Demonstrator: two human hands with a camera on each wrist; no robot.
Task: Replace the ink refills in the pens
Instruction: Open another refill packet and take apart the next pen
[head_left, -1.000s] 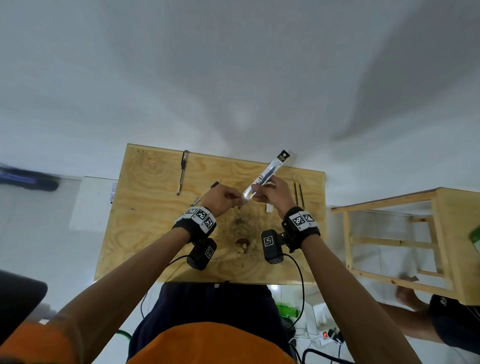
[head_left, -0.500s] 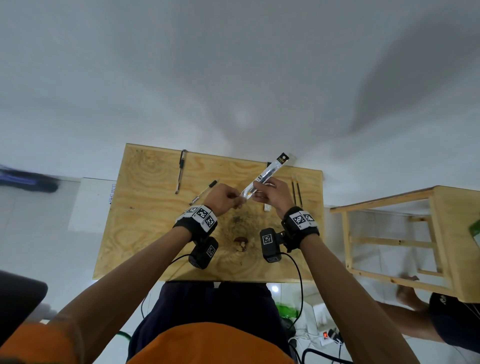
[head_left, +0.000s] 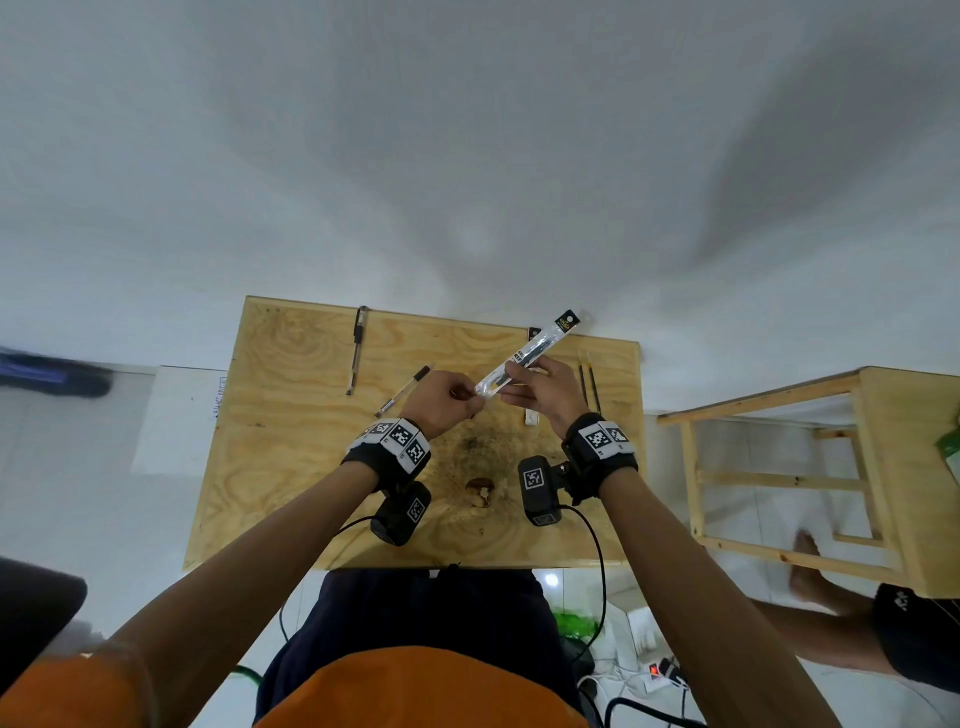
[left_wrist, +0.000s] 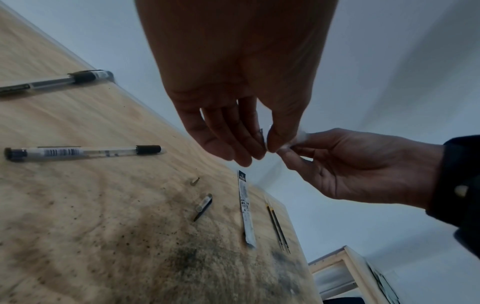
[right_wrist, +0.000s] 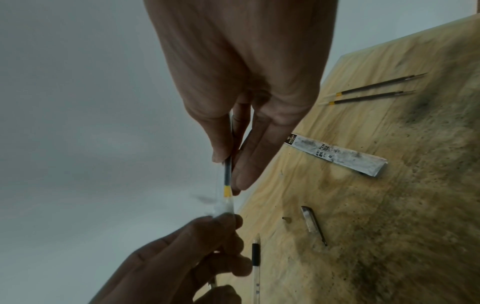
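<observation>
Over the middle of the plywood table (head_left: 291, 467) I hold a clear refill packet (head_left: 524, 356), tilted up to the far right. My left hand (head_left: 467, 397) pinches its lower end. My right hand (head_left: 511, 382) pinches it further up; through the plastic the right wrist view shows a dark refill (right_wrist: 227, 170) with a yellow band. Two pens (head_left: 356, 351) (head_left: 402, 389) lie at the far left of the table. Two bare refills (head_left: 589, 382) lie at the far right. An emptied packet (left_wrist: 245, 209), a pen cap (left_wrist: 203, 206) and a small tip cone (left_wrist: 194, 182) lie below my hands.
A dark stained patch (head_left: 483, 457) covers the table's middle. A wooden frame stool (head_left: 779, 478) stands to the right, with another person's leg (head_left: 831, 623) beside it. Cables and a power strip (head_left: 660, 670) lie on the floor below the near edge.
Both hands keep their hold on the packet; they have shifted only slightly over the table.
</observation>
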